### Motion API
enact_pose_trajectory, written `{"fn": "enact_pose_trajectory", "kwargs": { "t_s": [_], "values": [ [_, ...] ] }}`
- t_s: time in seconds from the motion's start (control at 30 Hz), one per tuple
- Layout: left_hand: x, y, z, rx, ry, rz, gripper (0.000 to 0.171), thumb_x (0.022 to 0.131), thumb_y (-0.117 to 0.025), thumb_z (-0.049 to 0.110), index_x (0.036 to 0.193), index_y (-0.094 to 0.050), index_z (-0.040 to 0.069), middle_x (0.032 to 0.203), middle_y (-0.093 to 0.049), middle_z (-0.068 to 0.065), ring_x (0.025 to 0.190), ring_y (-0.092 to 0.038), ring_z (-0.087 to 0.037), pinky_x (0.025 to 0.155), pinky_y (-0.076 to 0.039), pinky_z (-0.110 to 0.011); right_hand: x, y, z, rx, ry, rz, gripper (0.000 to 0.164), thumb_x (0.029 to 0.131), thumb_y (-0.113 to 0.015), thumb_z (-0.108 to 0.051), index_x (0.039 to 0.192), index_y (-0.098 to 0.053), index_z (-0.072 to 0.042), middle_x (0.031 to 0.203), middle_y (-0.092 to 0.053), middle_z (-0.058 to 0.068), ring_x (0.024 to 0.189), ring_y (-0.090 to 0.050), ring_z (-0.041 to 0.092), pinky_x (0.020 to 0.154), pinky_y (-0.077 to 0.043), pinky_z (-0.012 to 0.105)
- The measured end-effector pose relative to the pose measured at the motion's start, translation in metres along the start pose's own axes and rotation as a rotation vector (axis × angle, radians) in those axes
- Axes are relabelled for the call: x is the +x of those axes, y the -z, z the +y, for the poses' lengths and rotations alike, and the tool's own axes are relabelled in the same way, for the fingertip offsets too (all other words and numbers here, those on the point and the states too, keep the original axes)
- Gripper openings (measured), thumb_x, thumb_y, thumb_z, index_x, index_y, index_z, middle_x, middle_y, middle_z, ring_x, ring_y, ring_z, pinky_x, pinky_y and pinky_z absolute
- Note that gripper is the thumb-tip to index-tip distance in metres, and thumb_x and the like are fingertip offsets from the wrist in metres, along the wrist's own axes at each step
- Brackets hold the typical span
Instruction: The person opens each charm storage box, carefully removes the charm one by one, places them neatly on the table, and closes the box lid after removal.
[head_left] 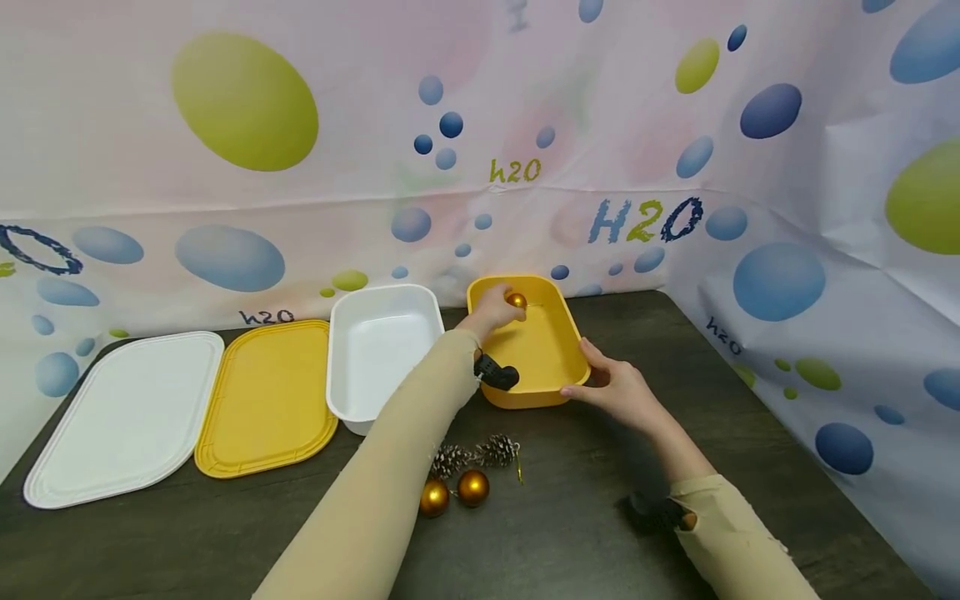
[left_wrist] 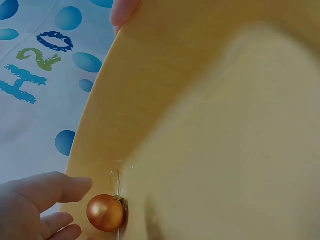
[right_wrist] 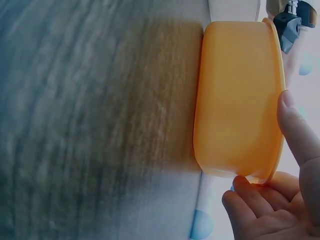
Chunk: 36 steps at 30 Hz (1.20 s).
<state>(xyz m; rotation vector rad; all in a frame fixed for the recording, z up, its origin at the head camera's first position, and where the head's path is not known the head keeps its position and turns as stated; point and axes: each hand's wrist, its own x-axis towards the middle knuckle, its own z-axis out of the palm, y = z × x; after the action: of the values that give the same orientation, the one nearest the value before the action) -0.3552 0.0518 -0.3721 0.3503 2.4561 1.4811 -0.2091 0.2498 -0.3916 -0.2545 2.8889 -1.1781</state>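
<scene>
A yellow plastic container [head_left: 536, 350] stands on the dark table. Inside it, by the far wall, is a gold Christmas ball [left_wrist: 106, 213] with a thin hanging loop. My left hand [head_left: 491, 310] reaches over the container's left rim; in the left wrist view its fingers [left_wrist: 60, 187] are spread beside the ball, apart from it. At the container's near right corner my right hand [head_left: 618, 390] holds the rim, thumb on the near side and fingers on the right side.
A white container [head_left: 386, 346] stands left of the yellow one. Farther left lie a yellow lid [head_left: 266, 400] and a white lid [head_left: 127, 417]. Nearer me, partly behind my left sleeve, are pine cones [head_left: 495, 450] and gold balls [head_left: 473, 488]. A printed sheet [head_left: 375, 192] stands behind.
</scene>
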Motion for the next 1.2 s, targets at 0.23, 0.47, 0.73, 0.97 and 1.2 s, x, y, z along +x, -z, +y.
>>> {"fn": "enact_pose_trajectory", "kwargs": {
  "t_s": [0.23,0.47,0.73,0.97,1.2],
  "values": [
    [0.0034,-0.0059,-0.0029,0.181,-0.052,-0.120,0.077,0.087,-0.065,0.009,0.151,-0.022,0.001,0.152,-0.028,-0.015,0.133,-0.034,-0.027,0.111,-0.027,-0.036,-0.0033,0.0007,0.0017,-0.007,0.003,0.004,0.089,0.082,-0.074,-0.039,0.150,-0.025,-0.007,0.154,-0.021,0.010,0.134,-0.035,0.031,0.099,-0.041,0.044],
    [0.0036,-0.0089,-0.0045,0.178,-0.031,-0.140,0.077,0.087,-0.066,0.008,0.151,-0.022,0.002,0.153,-0.024,-0.016,0.133,-0.032,-0.027,0.111,-0.028,-0.036,-0.0039,0.0005,0.0030,-0.007,0.007,0.004,0.090,0.082,-0.074,-0.041,0.150,-0.026,-0.006,0.154,-0.021,0.010,0.135,-0.035,0.032,0.099,-0.040,0.044],
    [0.0025,-0.0080,-0.0052,0.192,-0.043,-0.094,0.061,0.084,-0.069,0.005,0.139,-0.045,0.002,0.139,-0.029,-0.018,0.115,-0.037,-0.029,0.094,-0.039,-0.034,-0.0027,0.0001,0.0027,-0.004,0.004,-0.004,0.091,0.082,-0.073,-0.043,0.150,-0.025,-0.007,0.155,-0.020,0.009,0.134,-0.035,0.032,0.099,-0.041,0.044],
    [0.0001,-0.0046,-0.0041,0.216,-0.084,-0.057,0.038,0.083,-0.070,0.004,0.119,-0.057,0.000,0.130,-0.039,-0.015,0.114,-0.040,-0.028,0.096,-0.039,-0.032,-0.0004,-0.0005,0.0017,-0.005,0.011,-0.008,0.094,0.080,-0.072,-0.049,0.150,-0.025,-0.007,0.155,-0.020,0.008,0.134,-0.035,0.031,0.099,-0.041,0.044],
    [0.0026,-0.0032,-0.0042,0.242,-0.137,-0.202,0.053,0.085,-0.068,0.002,0.135,-0.051,0.007,0.136,-0.047,-0.014,0.125,-0.042,-0.028,0.105,-0.035,-0.037,0.0002,0.0001,0.0009,0.007,0.022,-0.014,0.094,0.080,-0.073,-0.047,0.150,-0.025,-0.006,0.154,-0.020,0.010,0.134,-0.036,0.031,0.099,-0.041,0.044]
  ]
}}
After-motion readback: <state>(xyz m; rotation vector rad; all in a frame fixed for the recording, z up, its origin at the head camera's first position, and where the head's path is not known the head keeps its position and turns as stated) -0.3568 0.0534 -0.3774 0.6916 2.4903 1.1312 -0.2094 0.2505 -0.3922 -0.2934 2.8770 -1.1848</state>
